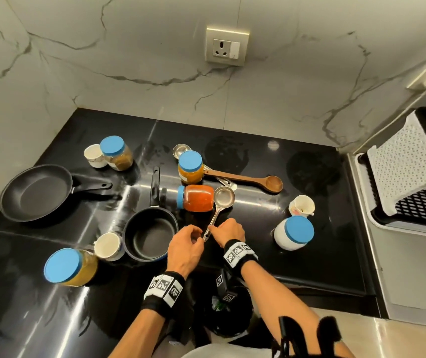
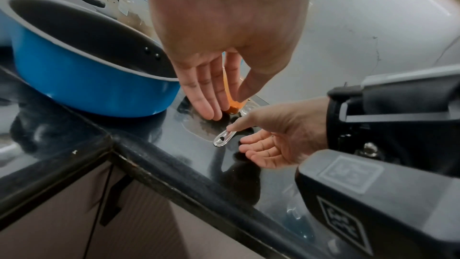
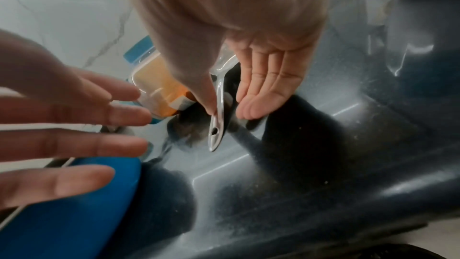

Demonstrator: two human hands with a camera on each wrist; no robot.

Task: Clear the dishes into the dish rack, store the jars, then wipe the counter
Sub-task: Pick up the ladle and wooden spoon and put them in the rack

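Observation:
A steel ladle lies on the black counter, its handle end pointing at me. My right hand is at that handle. Its thumb touches the handle's left side, and its straight fingers stand a little apart on the other side. My left hand hovers just left of the handle, fingers straight and relaxed, holding nothing. A red jar with a blue lid lies on its side against the ladle's bowl. The white dish rack stands at the far right.
A blue saucepan stands just left of my hands and a frying pan sits further left. Several blue-lidded jars, three cups, a wooden spoon and another steel ladle are scattered over the counter. The white jar stands to my right.

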